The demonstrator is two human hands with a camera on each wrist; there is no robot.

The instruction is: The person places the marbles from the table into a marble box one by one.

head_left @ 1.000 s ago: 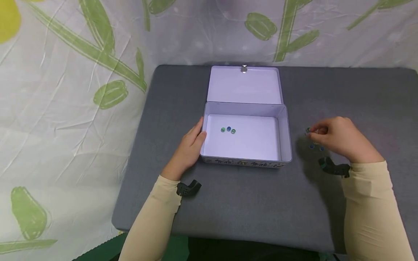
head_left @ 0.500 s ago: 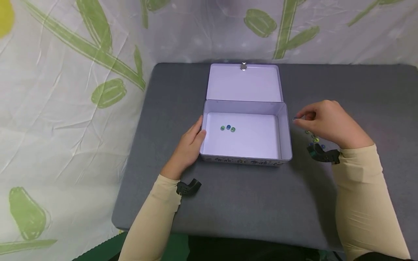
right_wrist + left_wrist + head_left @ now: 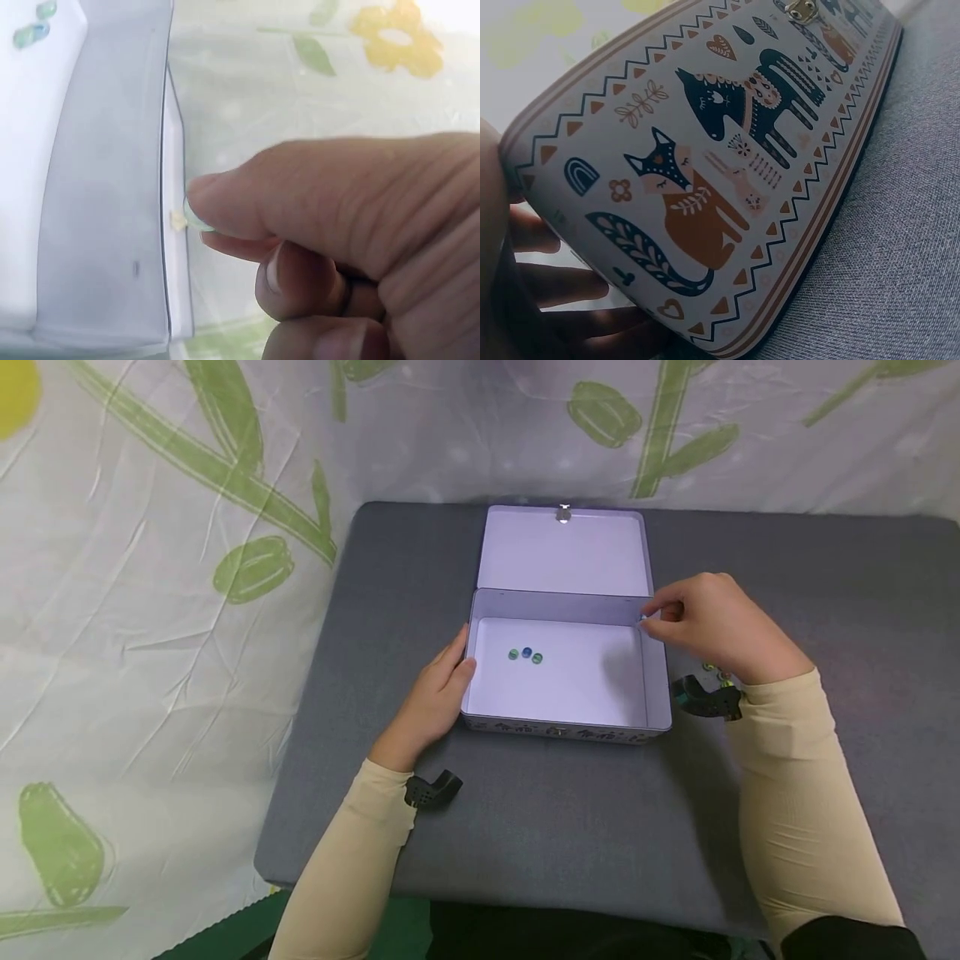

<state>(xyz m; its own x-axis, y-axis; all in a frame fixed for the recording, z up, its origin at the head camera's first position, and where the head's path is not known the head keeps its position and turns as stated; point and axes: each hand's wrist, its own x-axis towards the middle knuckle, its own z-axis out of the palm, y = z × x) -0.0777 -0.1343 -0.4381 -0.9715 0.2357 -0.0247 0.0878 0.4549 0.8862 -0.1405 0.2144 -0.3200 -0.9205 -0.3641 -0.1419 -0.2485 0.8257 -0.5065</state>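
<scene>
A shallow metal box (image 3: 570, 693) with a white inside stands on the grey table, its hinged lid (image 3: 562, 552) folded back. Three green and blue glass marbles (image 3: 527, 652) lie on the box floor, left of its middle. My left hand (image 3: 431, 697) rests along the left wall, thumb at the rim and fingers stretched out against the side. Over the box's right rim, my right hand (image 3: 708, 622) pinches a pale glass marble (image 3: 197, 217) between thumb and index finger. Fox and horse pictures cover the box's front wall (image 3: 727, 150) in the left wrist view.
Several more marbles (image 3: 708, 667) lie on the table (image 3: 825, 777) right of the box, partly hidden by the right wrist. A metal clasp (image 3: 563, 513) sits on the lid's far edge. A patterned sheet (image 3: 465, 452) hangs behind the table.
My right hand has lifted a marble from the group on the table and carried it left to the box's right rim. The left hand stays at the box.
</scene>
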